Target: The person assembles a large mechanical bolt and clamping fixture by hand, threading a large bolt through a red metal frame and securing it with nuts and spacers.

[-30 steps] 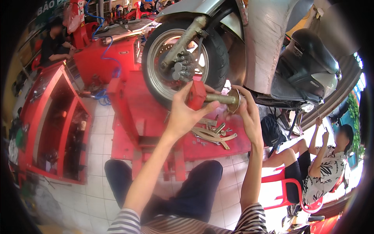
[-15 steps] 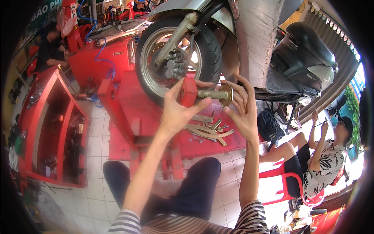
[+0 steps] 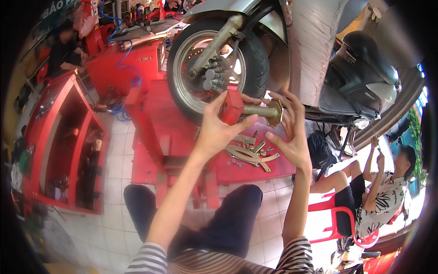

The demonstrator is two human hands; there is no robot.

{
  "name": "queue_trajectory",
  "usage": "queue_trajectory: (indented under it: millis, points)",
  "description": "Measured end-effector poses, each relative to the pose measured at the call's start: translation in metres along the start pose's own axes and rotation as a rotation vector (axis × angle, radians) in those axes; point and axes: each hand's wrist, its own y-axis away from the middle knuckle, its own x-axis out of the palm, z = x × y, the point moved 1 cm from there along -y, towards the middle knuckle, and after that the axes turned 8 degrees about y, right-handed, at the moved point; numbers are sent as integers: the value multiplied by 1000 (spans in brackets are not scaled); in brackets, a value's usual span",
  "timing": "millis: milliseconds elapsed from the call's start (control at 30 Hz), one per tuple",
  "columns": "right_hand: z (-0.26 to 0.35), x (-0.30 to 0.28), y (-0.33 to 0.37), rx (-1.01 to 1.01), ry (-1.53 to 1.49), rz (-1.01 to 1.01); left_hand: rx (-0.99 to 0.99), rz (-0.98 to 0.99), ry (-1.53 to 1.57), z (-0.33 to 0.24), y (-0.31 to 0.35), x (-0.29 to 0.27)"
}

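My left hand (image 3: 216, 130) is wrapped round a red metal block (image 3: 233, 106), thumb in front along the bolt. A thick threaded bolt (image 3: 259, 111) sticks out of the block to the right. On its far end sits a brass-coloured round plate (image 3: 275, 113). My right hand (image 3: 294, 130) curls its fingers behind and against this plate, with the thumb held apart below. Just behind the hands stands the scooter's front wheel (image 3: 182, 75), with its brake caliper (image 3: 215, 75) and fork showing. Left of my left hand rises a red upright post (image 3: 145, 123).
On the red lift platform (image 3: 219, 171) lie curved metal pieces (image 3: 253, 155) and several small nuts and bolts. A red cabinet (image 3: 68, 150) stands at the left. To the right a person (image 3: 381, 196) sits on a red plastic chair (image 3: 337, 214); another person (image 3: 64, 52) is at far left.
The whole view has shifted, so the scene sits a little further right. Both hands keep their places on the red block and at the plate.
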Motion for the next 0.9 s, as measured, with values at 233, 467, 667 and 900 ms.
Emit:
queue_trajectory:
  millis: [233,467,667,900]
  points:
    - [5,-6,-5,37,44,76,-10,8,-4,2,0,-2]
    - [-4,-10,-4,36,-77,-3,-25,1,-56,-5,-2,0]
    - [2,-25,-4,367,-239,116,4,-1,-48,-5,-2,1]
    - [-9,-17,1,240,-183,124,-26,-8,-31,-6,-1,0]
